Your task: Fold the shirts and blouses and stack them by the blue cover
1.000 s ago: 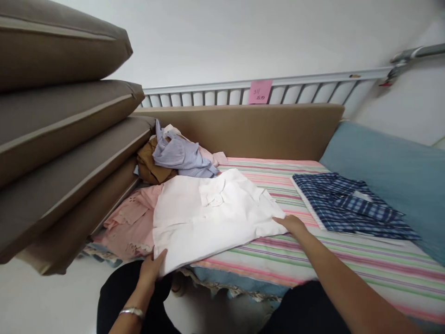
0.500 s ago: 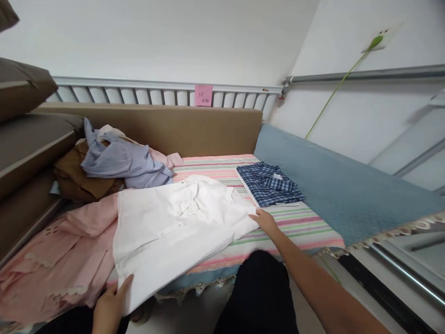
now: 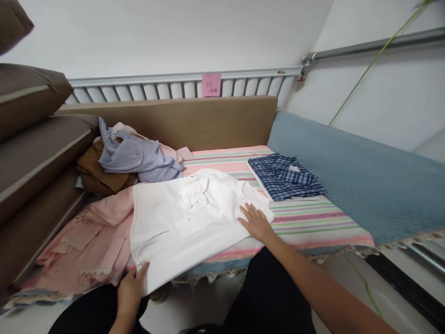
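Note:
A white shirt (image 3: 181, 211) lies spread across the striped bed cover, its hem to the left and its collar end towards the right. My left hand (image 3: 132, 285) pinches the shirt's near bottom corner at the front edge of the bed. With fingers spread, my right hand (image 3: 255, 221) rests flat on the shirt near its right end. A pink garment (image 3: 90, 250) lies at the left, partly under the white hem. To the right of the white shirt is a folded blue plaid shirt (image 3: 285, 176).
A pile with a light blue striped garment (image 3: 139, 155) and a brown garment (image 3: 99, 171) sits at the back left, beside stacked brown cushions (image 3: 31, 153). A brown backrest (image 3: 208, 121) and a blue covered panel (image 3: 333, 162) border the bed. A pink note (image 3: 211, 85) hangs on the radiator.
My right hand has let go of the shirt's right edge, moved slightly inward and flattened on the fabric. My left hand still pinches the corner. The view has shifted left a little.

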Tool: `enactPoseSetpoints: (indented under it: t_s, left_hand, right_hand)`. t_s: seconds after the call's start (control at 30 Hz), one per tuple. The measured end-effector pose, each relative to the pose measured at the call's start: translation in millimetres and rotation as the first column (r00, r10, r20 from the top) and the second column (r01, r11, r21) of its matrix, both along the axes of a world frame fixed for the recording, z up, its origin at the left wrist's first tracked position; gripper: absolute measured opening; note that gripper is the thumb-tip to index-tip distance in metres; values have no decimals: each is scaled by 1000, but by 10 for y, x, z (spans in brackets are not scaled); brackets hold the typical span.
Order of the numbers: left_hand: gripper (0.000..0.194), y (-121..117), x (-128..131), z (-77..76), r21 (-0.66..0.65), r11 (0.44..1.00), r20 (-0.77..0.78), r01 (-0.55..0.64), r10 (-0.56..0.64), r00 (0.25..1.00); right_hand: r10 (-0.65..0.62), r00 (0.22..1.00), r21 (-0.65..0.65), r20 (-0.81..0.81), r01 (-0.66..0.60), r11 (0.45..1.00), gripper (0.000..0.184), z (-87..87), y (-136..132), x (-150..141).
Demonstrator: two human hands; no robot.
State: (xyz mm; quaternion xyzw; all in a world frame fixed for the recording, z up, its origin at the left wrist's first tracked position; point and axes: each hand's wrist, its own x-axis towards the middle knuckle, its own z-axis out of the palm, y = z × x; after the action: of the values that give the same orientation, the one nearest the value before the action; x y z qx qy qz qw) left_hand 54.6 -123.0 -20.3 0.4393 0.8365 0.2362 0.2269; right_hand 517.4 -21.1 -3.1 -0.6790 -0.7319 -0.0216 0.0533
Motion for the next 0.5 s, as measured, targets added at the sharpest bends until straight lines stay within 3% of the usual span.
enactPoseSetpoints:
  t_s: [0.17,0.33,0.5]
  left_hand:
    - [45,-74,64,88,3,999,195,-41,40,980]
    - [51,-256,161,195,239,953,288,-187,114,951]
    - [50,-446,328,261,368,905,354,-212,74,932]
  right_hand:
    - [-9,999,-1,34,9,1000,58,-13,15,23]
    - [0,1000,14,17,0,1000,58,-37,24,30]
    - [19,1000,47,18,-20,999,57,-78,30,63]
